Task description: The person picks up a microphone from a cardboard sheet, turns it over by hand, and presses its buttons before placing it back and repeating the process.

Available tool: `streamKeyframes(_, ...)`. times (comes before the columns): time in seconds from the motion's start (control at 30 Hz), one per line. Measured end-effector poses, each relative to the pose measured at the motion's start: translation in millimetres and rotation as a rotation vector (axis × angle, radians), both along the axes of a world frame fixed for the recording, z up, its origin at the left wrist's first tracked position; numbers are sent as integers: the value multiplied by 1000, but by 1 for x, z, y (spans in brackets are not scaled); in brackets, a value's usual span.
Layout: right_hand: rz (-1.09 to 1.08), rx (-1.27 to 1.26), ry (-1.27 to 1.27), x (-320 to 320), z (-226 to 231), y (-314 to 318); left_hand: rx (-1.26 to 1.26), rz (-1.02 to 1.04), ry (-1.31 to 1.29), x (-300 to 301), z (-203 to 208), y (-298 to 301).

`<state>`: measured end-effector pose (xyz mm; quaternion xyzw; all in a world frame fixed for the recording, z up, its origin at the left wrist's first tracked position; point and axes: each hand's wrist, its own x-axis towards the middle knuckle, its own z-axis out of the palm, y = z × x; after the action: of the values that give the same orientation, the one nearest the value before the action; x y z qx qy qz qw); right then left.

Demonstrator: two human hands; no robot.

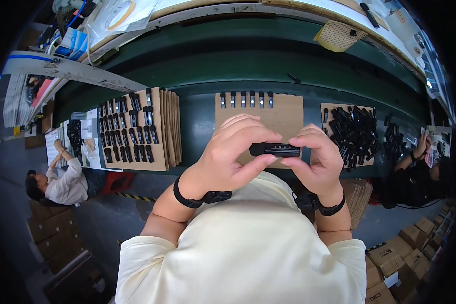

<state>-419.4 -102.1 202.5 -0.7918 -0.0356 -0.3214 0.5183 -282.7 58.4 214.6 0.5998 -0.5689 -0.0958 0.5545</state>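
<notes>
Between my hands, above a cardboard sheet point(282, 117), is a small black clip-on microphone point(275, 149) with a dark rounded head, held level. My left hand point(230, 152) pinches its headed end between thumb and fingers. At the other end, the thumb and fingers of my right hand point(317, 154) close on the body. Along the sheet's far edge lies a row of several similar microphones point(243, 100). To the left, rows of microphones point(122, 121) cover the top sheet of a cardboard stack point(158, 126). A heap of black microphones point(353, 133) lies on cardboard to the right.
A green bench point(197, 109) runs across under the sheets. Beyond it is a raised shelf point(197, 14) with a yellow perforated piece point(339, 36) at its edge. One person point(66, 177) sits far left, another point(415, 175) far right. Cardboard boxes point(390, 258) stand at the lower right.
</notes>
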Motion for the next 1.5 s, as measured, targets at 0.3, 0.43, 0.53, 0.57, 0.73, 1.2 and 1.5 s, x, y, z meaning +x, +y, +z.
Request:
streamKeyframes(0.3,2,-7,1,-1,0,-2,-33,-60,-56,1,-1,-2)
streamKeyframes(0.43,0,8,-18,-2,0,-2,-59,-71,-80,0,1,-4)
streamKeyframes(0.53,2,-29,-55,0,3,-3,-80,-74,-90,-1,1,-6)
streamKeyframes(0.57,3,-75,-83,1,5,-3,-88,-77,-96,-1,1,-6)
streamKeyframes(0.73,35,-201,-89,-3,17,-5,-112,-99,-126,-2,5,-6)
streamKeyframes(1.2,27,-314,-118,4,19,-11,-88,-37,-202,4,4,-2)
streamKeyframes(1.5,84,-218,175,18,-12,-4,269,43,-69,6,-26,-6)
